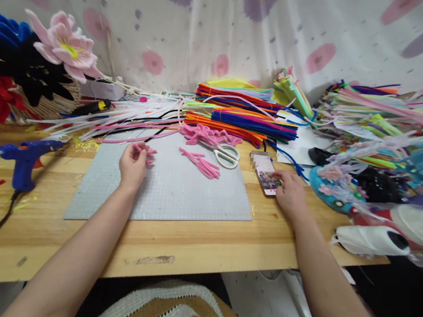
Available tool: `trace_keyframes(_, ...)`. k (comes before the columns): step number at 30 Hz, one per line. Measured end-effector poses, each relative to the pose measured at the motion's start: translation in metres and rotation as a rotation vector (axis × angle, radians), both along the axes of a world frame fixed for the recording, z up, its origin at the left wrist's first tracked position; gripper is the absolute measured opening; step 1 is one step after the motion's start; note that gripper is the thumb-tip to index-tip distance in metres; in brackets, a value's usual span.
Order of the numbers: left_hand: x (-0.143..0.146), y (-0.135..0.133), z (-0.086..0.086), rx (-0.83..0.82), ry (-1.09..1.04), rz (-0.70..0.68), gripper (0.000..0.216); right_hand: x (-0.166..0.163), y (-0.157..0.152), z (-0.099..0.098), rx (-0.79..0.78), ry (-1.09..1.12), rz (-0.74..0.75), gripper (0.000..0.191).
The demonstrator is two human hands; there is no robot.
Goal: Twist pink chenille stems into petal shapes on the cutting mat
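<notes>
My left hand (132, 165) is closed over the left part of the grey cutting mat (176, 195), fingers pinching short pink pipe cleaners (151, 157) that poke out to the right. On the mat to its right lies a small bunch of cut pink pipe cleaner pieces (201, 164). Behind them rests a heap of crimped pink pipe cleaners (208, 135), partly touching scissors with pale handles (227, 157). Off the mat's right edge, my right hand (292, 194) has a finger on the screen of a phone (269, 183) lying flat; it does not grip the phone.
A blue glue gun (25, 164) stands at left, its cord running off the front edge. Fuzzy flowers (68, 48) fill the back left. Colourful pipe cleaner bundles (246, 124) line the back. At right are a blue decorated piece (331, 188) and a white roll (369, 239).
</notes>
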State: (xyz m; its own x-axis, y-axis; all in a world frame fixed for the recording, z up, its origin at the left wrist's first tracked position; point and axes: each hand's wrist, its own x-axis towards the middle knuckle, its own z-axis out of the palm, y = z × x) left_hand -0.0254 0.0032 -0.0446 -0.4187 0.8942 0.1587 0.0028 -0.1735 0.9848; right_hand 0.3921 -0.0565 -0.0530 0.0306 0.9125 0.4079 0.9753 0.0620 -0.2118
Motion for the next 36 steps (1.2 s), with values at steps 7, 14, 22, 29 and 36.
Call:
trace_keyframes(7,0.0005,-0.0008,0.0014,-0.002,-0.001,0.007,0.017,-0.0013,0.0003,-0.0008,0.009,0.021,-0.003,0.046)
trace_keyframes(14,0.0005,-0.0005,0.0013,-0.002,0.004,0.015,0.017,0.0,0.0001,-0.0033,-0.01,0.025,-0.021,0.048)
trace_keyframes(22,0.0011,-0.0005,0.0022,0.002,0.0,0.013,0.017,-0.0017,0.0001,-0.0028,-0.022,0.065,-0.01,0.049)
trace_keyframes(29,-0.0004,0.0004,-0.0005,0.016,0.002,-0.004,0.018,-0.0009,-0.0001,-0.0058,-0.016,0.076,-0.021,0.051)
trace_keyframes(36,0.0,0.0003,0.0001,0.023,0.004,0.001,0.017,-0.0011,0.0,-0.007,0.023,0.079,-0.01,0.052)
